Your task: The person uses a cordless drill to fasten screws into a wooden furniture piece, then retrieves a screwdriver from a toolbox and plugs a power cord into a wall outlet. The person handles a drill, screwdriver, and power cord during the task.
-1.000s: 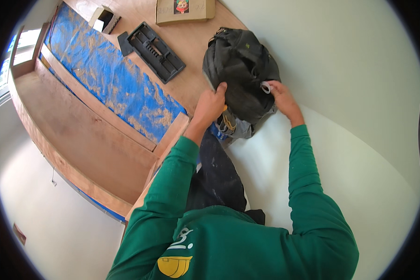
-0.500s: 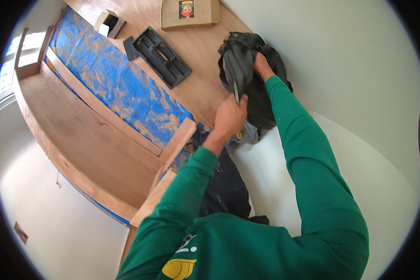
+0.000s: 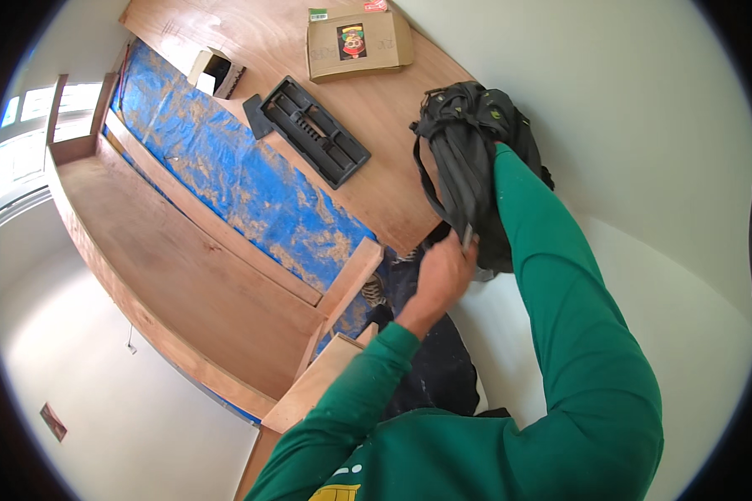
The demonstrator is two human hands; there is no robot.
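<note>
A dark grey backpack [image 3: 464, 159] slumps over the right end of the wooden board, against the pale wall. My left hand [image 3: 443, 280] is closed at the bag's near lower edge. A short, thin, light-grey strip [image 3: 467, 237] pokes out of its fingers; whether it belongs to the bag cannot be made out. My right arm [image 3: 543, 225] reaches to the bag's right side, and the right hand is hidden there in the dark folds. A loop of strap [image 3: 426, 179] hangs on the bag's left side.
On the wooden board [image 3: 384, 196] lie a black plastic tray insert [image 3: 316, 134], a flat cardboard box [image 3: 359, 43] and a small open box [image 3: 216, 73]. Dusty blue sheeting [image 3: 226, 159] runs alongside. At left stands a long wooden frame [image 3: 184, 284] with raised edges.
My left hand has drawn toward me, down the bag's edge. My right hand has gone out of sight in the bag's folds. The whole view has shifted, so the scene sits lower and further right.
</note>
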